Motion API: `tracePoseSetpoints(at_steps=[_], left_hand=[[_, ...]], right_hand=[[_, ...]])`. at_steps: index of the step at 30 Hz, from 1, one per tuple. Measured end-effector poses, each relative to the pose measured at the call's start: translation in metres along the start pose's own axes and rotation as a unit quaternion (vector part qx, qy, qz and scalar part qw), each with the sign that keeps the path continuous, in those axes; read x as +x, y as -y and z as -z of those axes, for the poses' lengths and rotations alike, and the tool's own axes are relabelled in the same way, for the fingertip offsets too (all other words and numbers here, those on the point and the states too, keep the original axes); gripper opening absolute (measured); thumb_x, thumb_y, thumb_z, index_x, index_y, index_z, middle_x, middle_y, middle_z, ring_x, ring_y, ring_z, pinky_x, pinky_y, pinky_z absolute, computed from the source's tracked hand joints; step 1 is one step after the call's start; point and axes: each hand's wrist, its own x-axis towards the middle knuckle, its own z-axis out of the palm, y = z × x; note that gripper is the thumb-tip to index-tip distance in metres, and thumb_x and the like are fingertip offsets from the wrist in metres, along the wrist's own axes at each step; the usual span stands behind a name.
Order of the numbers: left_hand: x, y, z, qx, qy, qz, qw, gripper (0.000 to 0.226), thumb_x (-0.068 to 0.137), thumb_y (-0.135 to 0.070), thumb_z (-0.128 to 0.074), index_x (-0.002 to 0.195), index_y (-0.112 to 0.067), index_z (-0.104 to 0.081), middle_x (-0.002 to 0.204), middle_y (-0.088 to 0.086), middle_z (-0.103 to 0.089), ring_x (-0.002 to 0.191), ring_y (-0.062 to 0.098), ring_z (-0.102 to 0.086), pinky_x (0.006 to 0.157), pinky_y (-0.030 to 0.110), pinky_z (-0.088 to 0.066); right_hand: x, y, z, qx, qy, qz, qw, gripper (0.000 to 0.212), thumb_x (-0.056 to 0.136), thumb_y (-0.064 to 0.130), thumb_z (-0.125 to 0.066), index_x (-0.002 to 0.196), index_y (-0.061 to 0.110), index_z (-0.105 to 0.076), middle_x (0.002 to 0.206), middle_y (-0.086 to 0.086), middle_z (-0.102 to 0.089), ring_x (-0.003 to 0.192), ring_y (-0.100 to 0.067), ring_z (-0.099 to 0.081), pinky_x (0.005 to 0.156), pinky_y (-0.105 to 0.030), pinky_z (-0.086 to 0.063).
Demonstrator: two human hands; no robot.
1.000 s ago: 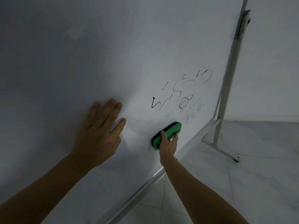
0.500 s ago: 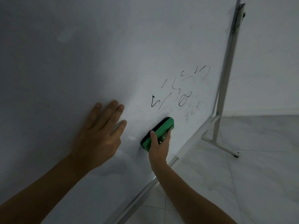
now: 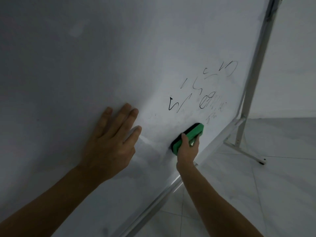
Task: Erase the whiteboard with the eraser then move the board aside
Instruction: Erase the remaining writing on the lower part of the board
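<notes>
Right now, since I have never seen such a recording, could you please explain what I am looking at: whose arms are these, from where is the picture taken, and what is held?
There is no machine here. A person wears one camera on the head, so you look forward and down along their own two bare arms. The large pale surface is a whiteboard on a metal stand, above a tiled floor. The left hand lies flat on the board with straight fingers, probably to steady it. The right hand grips a green eraser whose black side is against the board. Just above the eraser are black marker scribbles, not yet wiped.
</notes>
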Motion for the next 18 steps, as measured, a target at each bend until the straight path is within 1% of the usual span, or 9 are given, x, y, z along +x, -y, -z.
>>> tracePoseSetpoints(at_steps=[2, 4, 7, 9, 10, 11, 12, 15, 18], left_hand=[[0.001, -0.003, -0.002, -0.003, -0.001, -0.004, 1.000, 0.032, 0.090, -0.017, -0.049, 0.108, -0.008, -0.074, 0.143, 0.023, -0.049, 0.137, 0.039, -0.041, 0.116, 0.059, -0.022], [0.004, -0.005, -0.005, -0.007, 0.002, -0.010, 1.000, 0.032, 0.089, -0.016, -0.050, 0.109, -0.008, -0.073, 0.143, 0.023, -0.049, 0.137, 0.039, -0.041, 0.116, 0.059, -0.022], [0.007, -0.008, -0.010, -0.012, 0.011, -0.016, 1.000, 0.033, 0.089, -0.017, -0.050, 0.110, -0.007, -0.073, 0.143, 0.023, -0.049, 0.139, 0.039, -0.038, 0.117, 0.058, -0.019], [0.009, -0.010, -0.011, -0.016, 0.012, -0.015, 1.000, 0.033, 0.088, -0.018, -0.051, 0.110, -0.008, -0.073, 0.143, 0.023, -0.049, 0.139, 0.038, -0.036, 0.118, 0.057, -0.016], [0.010, -0.010, -0.011, -0.018, 0.010, -0.016, 1.000, 0.033, 0.089, -0.018, -0.051, 0.110, -0.008, -0.073, 0.143, 0.023, -0.049, 0.139, 0.038, -0.036, 0.118, 0.057, -0.016], [0.012, -0.011, -0.012, -0.019, 0.007, -0.018, 1.000, 0.033, 0.089, -0.018, -0.051, 0.110, -0.007, -0.073, 0.143, 0.023, -0.049, 0.139, 0.038, -0.036, 0.118, 0.057, -0.016], [0.014, -0.012, -0.012, -0.021, 0.006, -0.018, 1.000, 0.033, 0.088, -0.018, -0.051, 0.110, -0.007, -0.073, 0.142, 0.023, -0.050, 0.138, 0.038, -0.037, 0.118, 0.057, -0.016], [0.019, -0.014, -0.015, -0.024, 0.002, -0.015, 1.000, 0.032, 0.088, -0.018, -0.051, 0.110, -0.007, -0.073, 0.141, 0.023, -0.051, 0.137, 0.039, -0.041, 0.117, 0.057, -0.018], [0.021, -0.017, -0.018, -0.024, 0.004, -0.014, 1.000, 0.032, 0.089, -0.018, -0.050, 0.110, -0.007, -0.073, 0.141, 0.023, -0.051, 0.137, 0.039, -0.042, 0.117, 0.058, -0.018]], right_hand=[[-0.006, -0.014, 0.004, -0.024, 0.002, 0.035, 0.999, 0.066, 0.089, 0.036, -0.062, 0.147, 0.034, -0.030, 0.130, 0.006, -0.053, 0.112, -0.017, -0.053, 0.095, -0.037, -0.047], [-0.010, -0.052, 0.015, -0.092, 0.007, -0.013, 0.996, 0.063, 0.091, 0.034, -0.060, 0.147, 0.031, -0.031, 0.126, 0.003, -0.054, 0.108, -0.019, -0.053, 0.094, -0.038, -0.046], [-0.003, -0.110, 0.045, -0.122, 0.026, -0.258, 0.958, 0.054, 0.084, 0.032, -0.070, 0.132, 0.020, -0.048, 0.115, -0.011, -0.061, 0.102, -0.031, -0.060, 0.088, -0.048, -0.052], [0.012, -0.111, 0.057, -0.084, 0.084, -0.389, 0.914, 0.045, 0.071, 0.036, -0.077, 0.104, 0.012, -0.059, 0.085, -0.016, -0.068, 0.079, -0.029, -0.066, 0.068, -0.041, -0.057], [0.022, -0.102, 0.055, -0.062, 0.072, -0.398, 0.913, 0.037, 0.070, 0.037, -0.077, 0.091, 0.011, -0.060, 0.071, -0.015, -0.068, 0.067, -0.026, -0.065, 0.060, -0.036, -0.056], [0.037, -0.087, 0.048, -0.031, 0.048, -0.384, 0.921, 0.032, 0.076, 0.036, -0.074, 0.088, 0.010, -0.060, 0.068, -0.013, -0.067, 0.063, -0.025, -0.065, 0.058, -0.034, -0.055], [0.046, -0.064, 0.039, 0.003, 0.021, -0.348, 0.937, 0.032, 0.080, 0.035, -0.071, 0.096, 0.008, -0.061, 0.079, -0.013, -0.067, 0.071, -0.026, -0.065, 0.065, -0.038, -0.056], [0.067, -0.003, 0.017, 0.003, -0.020, -0.144, 0.989, 0.052, 0.084, 0.033, -0.067, 0.131, 0.020, -0.049, 0.114, -0.005, -0.058, 0.104, -0.028, -0.057, 0.094, -0.048, -0.049], [0.044, -0.001, 0.012, -0.030, -0.021, -0.046, 0.998, 0.060, 0.088, 0.032, -0.062, 0.143, 0.028, -0.039, 0.123, 0.001, -0.055, 0.109, -0.024, -0.052, 0.096, -0.041, -0.046]])
